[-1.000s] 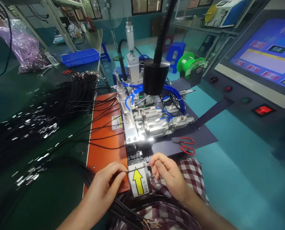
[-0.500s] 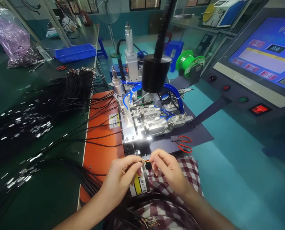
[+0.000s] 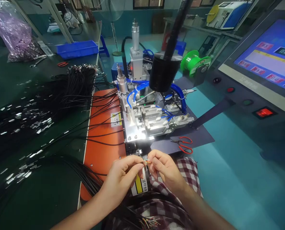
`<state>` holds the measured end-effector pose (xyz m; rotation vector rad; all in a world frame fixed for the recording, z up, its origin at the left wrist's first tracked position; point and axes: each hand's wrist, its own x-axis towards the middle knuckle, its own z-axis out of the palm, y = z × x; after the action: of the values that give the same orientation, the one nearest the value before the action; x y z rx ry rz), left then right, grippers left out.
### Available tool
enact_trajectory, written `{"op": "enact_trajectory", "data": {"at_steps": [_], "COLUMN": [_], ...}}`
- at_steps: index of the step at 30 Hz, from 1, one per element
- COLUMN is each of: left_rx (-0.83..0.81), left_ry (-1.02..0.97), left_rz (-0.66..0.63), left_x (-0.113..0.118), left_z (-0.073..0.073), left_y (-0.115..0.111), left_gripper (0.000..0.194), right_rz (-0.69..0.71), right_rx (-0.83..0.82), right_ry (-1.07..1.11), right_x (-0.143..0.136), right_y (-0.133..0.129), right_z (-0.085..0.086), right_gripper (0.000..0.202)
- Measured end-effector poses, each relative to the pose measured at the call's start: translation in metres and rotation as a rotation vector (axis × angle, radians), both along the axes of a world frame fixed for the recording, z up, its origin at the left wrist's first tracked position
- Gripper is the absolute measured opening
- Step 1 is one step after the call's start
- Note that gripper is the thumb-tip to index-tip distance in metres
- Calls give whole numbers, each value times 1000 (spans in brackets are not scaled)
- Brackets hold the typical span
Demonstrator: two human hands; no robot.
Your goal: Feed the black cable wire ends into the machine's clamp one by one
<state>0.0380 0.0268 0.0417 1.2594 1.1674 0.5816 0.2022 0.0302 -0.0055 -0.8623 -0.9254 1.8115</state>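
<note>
Between my two hands are the thin coloured wires (image 3: 146, 161) of a cable end, in front of the machine's near edge. My left hand (image 3: 125, 172) pinches the cable end between thumb and index finger. From the other side, my right hand (image 3: 165, 169) has its fingertips closed on the wire tips. Most of the cable is hidden behind my left hand. In my lap lies a bundle of black cables with bare coloured wire ends (image 3: 149, 222). Just past my hands stands the metal machine (image 3: 154, 121) with blue air tubes, several black cables running into its left side.
Red-handled snips (image 3: 185, 145) lie on the dark plate right of the machine. Black cables (image 3: 77, 86) with metal ends are heaped on the left table. A black lamp head (image 3: 165, 73) hangs over the machine; a control screen (image 3: 272, 60) stands at the right.
My view has shifted slightly, so the machine and screen sit further right. My hands keep their pinch, while the coloured wires between them now look more fanned apart.
</note>
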Motion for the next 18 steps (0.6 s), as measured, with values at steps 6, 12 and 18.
{"op": "enact_trajectory", "data": {"at_steps": [6,12,18], "left_rx": [6,-5,-6], "left_ry": [-9,-10,-4], "left_rz": [-10,-19,-28], "left_x": [-1,-1,-1], "left_z": [-2,-1,-2], "left_y": [-1,-1,1], "left_gripper": [26,25,25], "right_rz": [10,39,51], "right_rx": [-4,-48,-26], "right_ry": [9,67,52], "right_x": [-2,-1,0], "right_y": [-2,-2,-1], "right_z": [-2,-3,-2], "right_gripper": [24,23,25]}}
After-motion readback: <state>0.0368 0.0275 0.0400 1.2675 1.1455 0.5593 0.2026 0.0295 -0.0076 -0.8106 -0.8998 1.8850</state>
